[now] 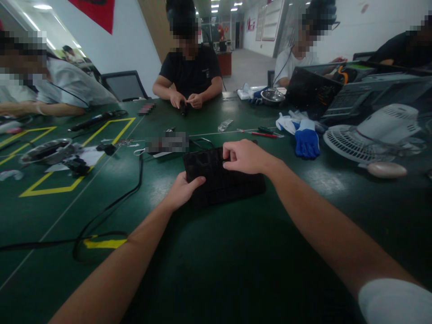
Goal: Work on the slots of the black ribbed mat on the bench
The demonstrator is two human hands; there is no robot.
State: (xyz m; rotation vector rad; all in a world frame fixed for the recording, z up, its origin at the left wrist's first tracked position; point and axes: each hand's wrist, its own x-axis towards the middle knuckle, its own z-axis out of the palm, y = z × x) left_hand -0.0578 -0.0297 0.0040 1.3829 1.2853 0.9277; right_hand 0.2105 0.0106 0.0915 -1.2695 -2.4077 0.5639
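A flat, dark rectangular panel [226, 184] is over the green table [202, 256], in front of me. My left hand [184, 191] grips its left edge, with the thumb lying on top. Over the panel's upper part is my right hand [245, 157], its fingers curled and thumb close to the index finger. Whether a small item is between those fingertips is too small to tell. Just beyond the panel's upper left corner sits a blurred grey device [168, 143].
Blue-white gloves [306, 137], a white fan [364, 135] and screwdrivers [265, 132] lie right. Left are a black cable [140, 173], a round metal part [50, 150] and yellow tape [56, 191]. A person [191, 67] handles a small dark object opposite; others sit at both sides.
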